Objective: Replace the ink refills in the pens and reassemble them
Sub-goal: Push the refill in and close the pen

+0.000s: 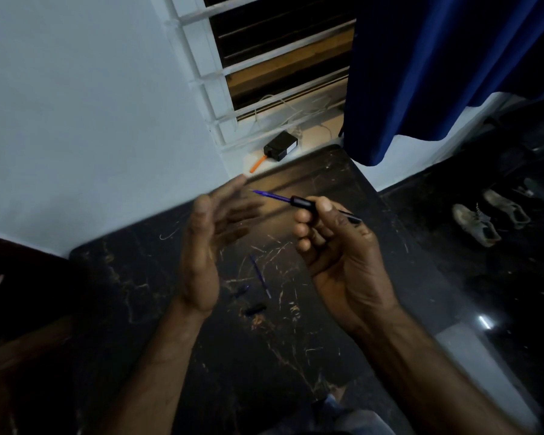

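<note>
My right hand (333,246) grips a dark pen barrel (302,203) above the black marble table (343,324). A blue ink refill (270,196) sticks out of the barrel's front end, its tip pointing left toward my left hand. My left hand (208,240) is raised just left of that tip, palm turned toward it, fingers spread, holding nothing. On the table below my hands lie a loose blue refill (259,274), a small dark-blue pen piece (241,290) and a short black pen piece (255,309).
A white wall runs along the table's far-left edge. On the window sill sit a black box (280,146), an orange object (256,163) and white cables. A blue curtain (437,73) hangs at the right. Shoes (478,224) lie on the dark floor to the right.
</note>
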Available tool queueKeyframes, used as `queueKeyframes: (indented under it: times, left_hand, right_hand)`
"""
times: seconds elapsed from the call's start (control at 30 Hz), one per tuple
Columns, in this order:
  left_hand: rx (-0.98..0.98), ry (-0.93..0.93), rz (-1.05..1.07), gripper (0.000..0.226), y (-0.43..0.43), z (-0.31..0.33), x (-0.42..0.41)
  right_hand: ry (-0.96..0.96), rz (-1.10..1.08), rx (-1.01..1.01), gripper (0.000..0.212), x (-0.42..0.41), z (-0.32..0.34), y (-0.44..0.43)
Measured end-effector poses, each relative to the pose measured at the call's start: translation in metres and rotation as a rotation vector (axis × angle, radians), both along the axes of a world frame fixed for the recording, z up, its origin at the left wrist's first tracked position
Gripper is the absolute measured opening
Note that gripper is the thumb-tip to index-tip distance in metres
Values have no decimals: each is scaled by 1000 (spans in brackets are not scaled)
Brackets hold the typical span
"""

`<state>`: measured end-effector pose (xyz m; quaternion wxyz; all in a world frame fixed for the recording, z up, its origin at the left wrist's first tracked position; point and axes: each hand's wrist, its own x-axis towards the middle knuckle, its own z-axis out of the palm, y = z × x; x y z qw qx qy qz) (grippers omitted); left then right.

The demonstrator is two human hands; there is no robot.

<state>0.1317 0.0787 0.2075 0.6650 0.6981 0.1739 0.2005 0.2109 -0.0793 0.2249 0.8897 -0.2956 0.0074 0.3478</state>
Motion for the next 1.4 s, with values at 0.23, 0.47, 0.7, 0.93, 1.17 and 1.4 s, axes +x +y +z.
queueKeyframes:
  times: [0.23,0.47,0.7,0.93,1.17,1.4]
  left_hand:
    - [606,767,-70,28,54,-198,-35]
    - [896,846,-102,22,64,-256,-43]
    - [125,670,183,13,39,-189,-9]
    - [-628,-227,168,16,-26,25,19]
    - [-880,-350,132,17,-62,85,17]
    - [-883,-382,131,17,-80,100,11]
  right_hand:
    - [-14,-27,-33,13,2,-2,-27]
    - [-60,-66,-93,14,-2,-1,-46]
    - [-113,-90,-150,14,-3,9,-50]
    - [-237,-171,-196,17,4,31,-44]
    - [-327,-208,-198,14,3,52,-39]
    - [-368,-257,-184,11,-1,63,-45]
